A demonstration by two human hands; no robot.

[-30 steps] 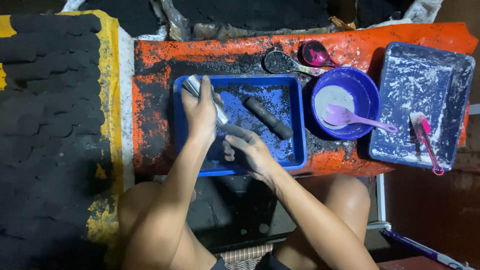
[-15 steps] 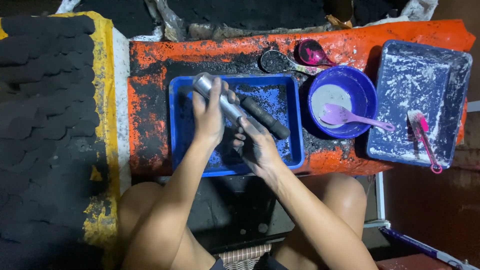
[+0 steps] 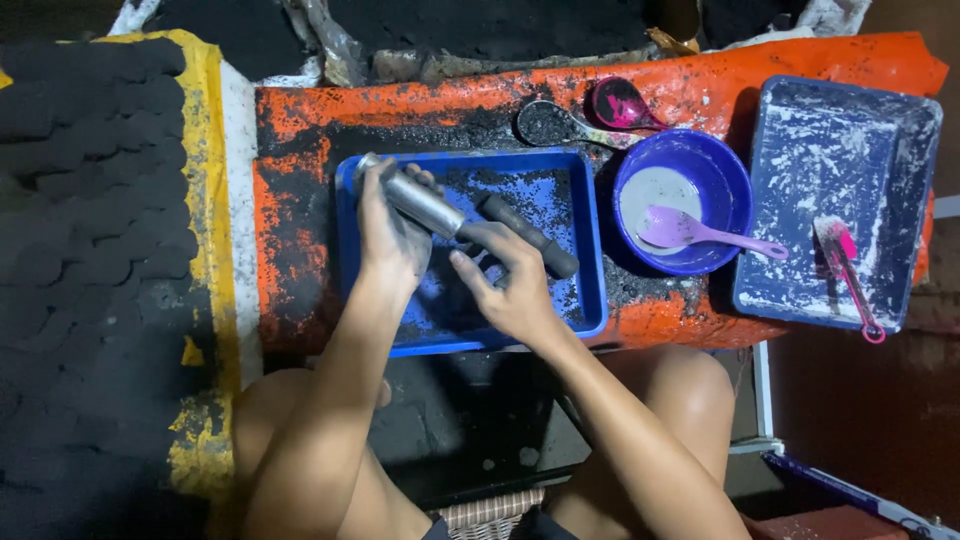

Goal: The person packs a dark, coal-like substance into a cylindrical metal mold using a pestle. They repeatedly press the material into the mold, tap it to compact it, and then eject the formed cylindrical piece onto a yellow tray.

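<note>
Fingers of left hand (image 3: 392,235) wrap around grey metal tube (image 3: 412,198), closed grip, tube tilted over left part of blue tray (image 3: 575,215). Right hand (image 3: 510,285) fingers curl on dark end of tube near tray middle, thumb apart. Black cylinder (image 3: 530,237) lies just beside, inside tray. Tray sits on orange worktop (image 3: 300,210), near its front edge. Blue bowl (image 3: 725,185) with purple spoon (image 3: 700,232) to right of tray. Dusty blue pan (image 3: 870,170) at right end of worktop, pink brush (image 3: 850,275) in it.
</note>
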